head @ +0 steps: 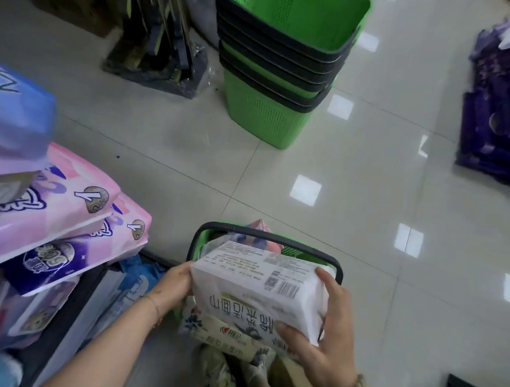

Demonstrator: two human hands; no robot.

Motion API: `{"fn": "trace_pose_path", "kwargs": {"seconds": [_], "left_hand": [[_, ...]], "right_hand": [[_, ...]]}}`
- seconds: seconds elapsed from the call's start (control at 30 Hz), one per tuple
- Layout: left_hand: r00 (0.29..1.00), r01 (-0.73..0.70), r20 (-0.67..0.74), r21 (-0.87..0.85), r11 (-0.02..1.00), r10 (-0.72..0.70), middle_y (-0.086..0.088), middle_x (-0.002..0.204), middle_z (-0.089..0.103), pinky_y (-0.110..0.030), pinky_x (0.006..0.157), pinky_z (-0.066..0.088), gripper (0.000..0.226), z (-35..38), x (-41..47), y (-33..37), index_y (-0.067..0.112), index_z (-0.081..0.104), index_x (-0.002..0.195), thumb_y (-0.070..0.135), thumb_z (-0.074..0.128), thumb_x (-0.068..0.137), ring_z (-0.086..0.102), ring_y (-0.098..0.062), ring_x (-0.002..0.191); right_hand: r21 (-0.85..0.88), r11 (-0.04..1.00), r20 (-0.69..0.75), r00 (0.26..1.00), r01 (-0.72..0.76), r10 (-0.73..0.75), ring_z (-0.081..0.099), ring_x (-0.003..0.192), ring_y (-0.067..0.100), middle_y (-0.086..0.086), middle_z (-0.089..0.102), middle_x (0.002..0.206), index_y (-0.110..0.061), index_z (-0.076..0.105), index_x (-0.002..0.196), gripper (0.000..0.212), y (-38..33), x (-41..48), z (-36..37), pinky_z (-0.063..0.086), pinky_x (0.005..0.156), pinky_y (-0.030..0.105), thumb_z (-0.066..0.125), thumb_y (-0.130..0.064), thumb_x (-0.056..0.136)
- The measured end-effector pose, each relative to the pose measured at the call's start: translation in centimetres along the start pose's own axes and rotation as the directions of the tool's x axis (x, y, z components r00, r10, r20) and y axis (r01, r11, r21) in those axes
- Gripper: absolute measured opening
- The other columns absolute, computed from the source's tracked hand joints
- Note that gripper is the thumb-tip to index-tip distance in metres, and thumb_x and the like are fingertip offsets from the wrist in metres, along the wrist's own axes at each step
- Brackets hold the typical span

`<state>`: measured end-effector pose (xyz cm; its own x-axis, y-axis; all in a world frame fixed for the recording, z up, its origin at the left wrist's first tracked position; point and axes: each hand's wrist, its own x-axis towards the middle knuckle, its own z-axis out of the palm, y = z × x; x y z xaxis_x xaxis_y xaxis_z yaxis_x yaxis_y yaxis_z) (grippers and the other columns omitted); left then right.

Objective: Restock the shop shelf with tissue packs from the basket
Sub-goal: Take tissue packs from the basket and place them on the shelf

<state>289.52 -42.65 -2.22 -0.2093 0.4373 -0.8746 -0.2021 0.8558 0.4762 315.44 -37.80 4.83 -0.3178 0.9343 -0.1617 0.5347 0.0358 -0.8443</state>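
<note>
A white tissue pack (258, 285) with a barcode and dark lettering is lifted just above the green basket (298, 251) with a dark handle. My left hand (173, 287) grips its left end. My right hand (324, 339) grips its right end, thumb under the lettered face and fingers over the top. More packs (221, 331) lie in the basket beneath it. The shop shelf (61, 239) at the left carries pink and purple tissue bundles.
A stack of empty green baskets (276, 60) stands on the tiled floor ahead. Purple packs (504, 106) are piled at the right. Brooms in a dark wrap (162, 39) lean at the back left. Bare tiles lie between.
</note>
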Motion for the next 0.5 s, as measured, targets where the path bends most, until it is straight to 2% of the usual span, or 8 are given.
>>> {"fn": "trace_pose_path", "kwargs": {"seconds": [0.07, 0.13, 0.2, 0.27, 0.37, 0.4, 0.47, 0.5], "left_hand": [[0.993, 0.116, 0.070, -0.317, 0.941, -0.099, -0.014, 0.107, 0.069, -0.036, 0.070, 0.057, 0.034, -0.2, -1.2, 0.3, 0.018, 0.066, 0.109, 0.040, 0.044, 0.097, 0.064, -0.028, 0.093], [0.991, 0.131, 0.090, -0.462, 0.877, -0.100, -0.014, 0.101, 0.070, -0.031, 0.060, 0.056, 0.039, -0.7, -1.5, -0.2, 0.020, 0.066, 0.101, 0.047, 0.038, 0.097, 0.063, -0.025, 0.084], [0.996, 0.082, 0.064, -0.556, 0.827, -0.056, -0.012, 0.100, 0.072, -0.035, 0.075, 0.052, 0.046, -1.7, -1.5, -1.0, 0.023, 0.070, 0.096, 0.056, 0.038, 0.093, 0.064, -0.024, 0.084], [0.999, 0.037, 0.038, -0.657, 0.753, -0.016, -0.011, 0.108, 0.070, -0.040, 0.085, 0.049, 0.046, -2.6, -1.4, -1.4, 0.025, 0.071, 0.103, 0.058, 0.041, 0.090, 0.063, -0.026, 0.092], [1.000, -0.015, -0.001, -0.774, 0.633, 0.023, -0.009, 0.108, 0.068, -0.034, 0.071, 0.054, 0.045, -3.8, -1.7, -1.7, 0.022, 0.066, 0.110, 0.054, 0.039, 0.093, 0.065, -0.024, 0.089], [0.999, -0.021, 0.007, -0.795, 0.606, 0.045, -0.009, 0.110, 0.067, -0.034, 0.073, 0.053, 0.046, -4.2, -1.8, -1.7, 0.022, 0.066, 0.112, 0.054, 0.041, 0.092, 0.064, -0.024, 0.092], [0.998, -0.024, 0.017, -0.821, 0.570, 0.066, -0.008, 0.117, 0.065, -0.034, 0.080, 0.048, 0.052, -4.7, -2.2, -1.5, 0.021, 0.065, 0.118, 0.058, 0.047, 0.086, 0.061, -0.026, 0.100], [0.997, -0.035, 0.008, -0.820, 0.571, 0.073, -0.007, 0.119, 0.065, -0.035, 0.081, 0.045, 0.056, -4.9, -2.4, -1.3, 0.023, 0.065, 0.121, 0.061, 0.048, 0.084, 0.060, -0.025, 0.102]], "right_hand": [[0.085, 0.994, 0.038, 0.997, -0.067, 0.064, 0.049, 0.119, 0.011, -0.013, 0.045, 0.127, -0.041, 0.035, 0.136, 0.088, -0.2, 1.2, 1.0, 0.051, 0.088, 0.045, 0.075, -0.052, 0.058], [0.144, 0.981, 0.107, 0.988, -0.126, 0.111, 0.053, 0.118, 0.014, -0.011, 0.048, 0.129, -0.043, 0.035, 0.135, 0.091, -0.2, 2.4, 1.9, 0.053, 0.087, 0.046, 0.077, -0.054, 0.056], [0.187, 0.969, 0.194, 0.973, -0.161, 0.124, 0.057, 0.114, 0.015, -0.009, 0.052, 0.128, -0.047, 0.036, 0.133, 0.090, -0.6, 3.6, 3.0, 0.055, 0.084, 0.045, 0.079, -0.053, 0.054], [0.204, 0.964, 0.257, 0.959, -0.171, 0.116, 0.061, 0.109, 0.013, -0.008, 0.057, 0.124, -0.052, 0.039, 0.127, 0.082, -1.6, 4.7, 3.8, 0.057, 0.079, 0.039, 0.079, -0.048, 0.056], [0.323, 0.907, 0.362, 0.921, -0.269, 0.144, 0.070, 0.088, 0.016, -0.001, 0.063, 0.113, -0.046, 0.046, 0.121, 0.068, -3.7, 6.4, 4.8, 0.058, 0.062, 0.031, 0.080, -0.030, 0.064], [0.338, 0.892, 0.386, 0.909, -0.299, 0.158, 0.071, 0.083, 0.016, 0.002, 0.063, 0.110, -0.040, 0.047, 0.122, 0.065, -3.9, 7.1, 5.2, 0.058, 0.060, 0.031, 0.079, -0.026, 0.067], [0.326, 0.863, 0.432, 0.873, -0.385, 0.226, 0.072, 0.080, 0.022, 0.008, 0.063, 0.111, -0.031, 0.046, 0.125, 0.061, -3.6, 8.9, 6.0, 0.058, 0.061, 0.035, 0.078, -0.030, 0.073], [0.307, 0.846, 0.456, 0.848, -0.435, 0.271, 0.071, 0.083, 0.027, 0.012, 0.060, 0.115, -0.030, 0.047, 0.124, 0.062, -3.6, 9.7, 6.4, 0.058, 0.064, 0.038, 0.078, -0.040, 0.071]]}}
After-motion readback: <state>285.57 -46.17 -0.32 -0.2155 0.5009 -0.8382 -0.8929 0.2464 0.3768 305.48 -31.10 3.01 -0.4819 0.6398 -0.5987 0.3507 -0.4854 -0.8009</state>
